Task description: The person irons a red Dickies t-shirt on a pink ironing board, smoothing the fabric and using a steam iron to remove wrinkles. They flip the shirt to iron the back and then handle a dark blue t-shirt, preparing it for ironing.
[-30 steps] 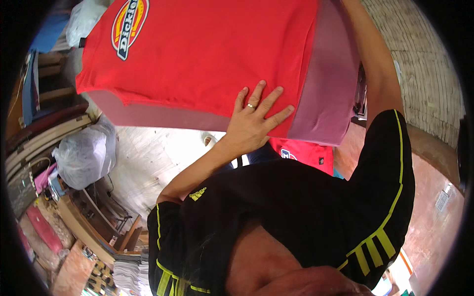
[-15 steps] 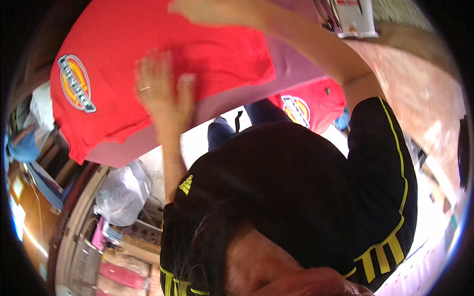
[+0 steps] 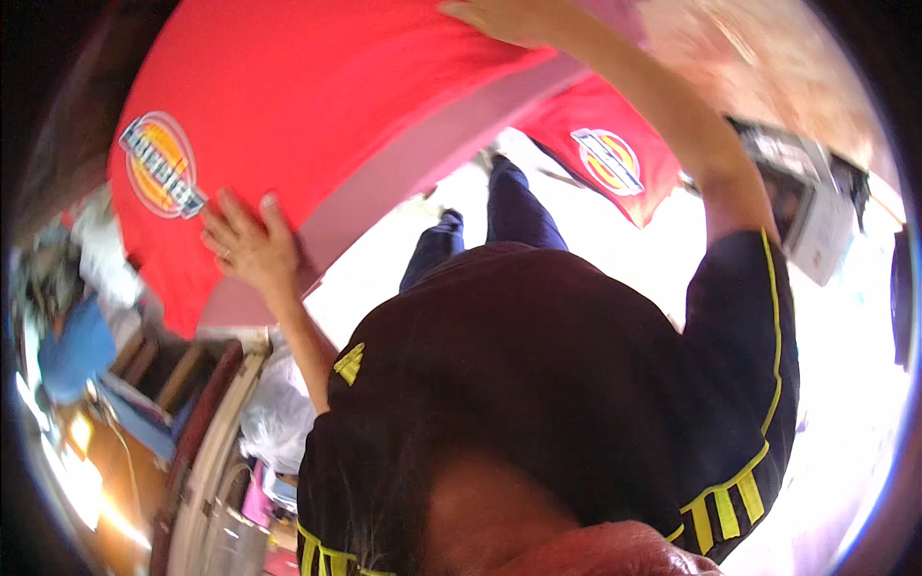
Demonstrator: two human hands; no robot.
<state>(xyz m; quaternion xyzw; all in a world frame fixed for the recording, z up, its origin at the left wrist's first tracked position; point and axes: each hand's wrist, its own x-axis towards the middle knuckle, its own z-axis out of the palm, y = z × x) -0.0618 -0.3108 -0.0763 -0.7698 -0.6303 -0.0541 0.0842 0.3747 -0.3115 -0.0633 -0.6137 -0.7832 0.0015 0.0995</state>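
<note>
A large red shirt (image 3: 317, 106) lies spread over a mauve padded board (image 3: 384, 192), with an oval orange and yellow printed patch (image 3: 161, 165) at its left. My left hand (image 3: 252, 240) lies flat on the shirt's near edge, fingers spread, just right of that patch. My right hand (image 3: 504, 19) reaches across to the far side of the shirt at the top of the picture. Its fingers stretch out over the cloth, and I see nothing held in them. Right of the board hangs a second red cloth (image 3: 615, 120) with a similar oval print (image 3: 607, 161).
Under the board my dark trouser legs (image 3: 519, 206) show against a bright floor. At the left are a blue cloth (image 3: 77, 350), a pale plastic bag (image 3: 279, 408) and a wooden frame edge (image 3: 206, 451). A grey box-like thing (image 3: 821, 230) stands at the right.
My left hand has moved left and nearer, from mid-shirt to beside the patch. My right hand has shifted right across the cloth. The whole view has swung, and the white stand at top right is gone from sight.
</note>
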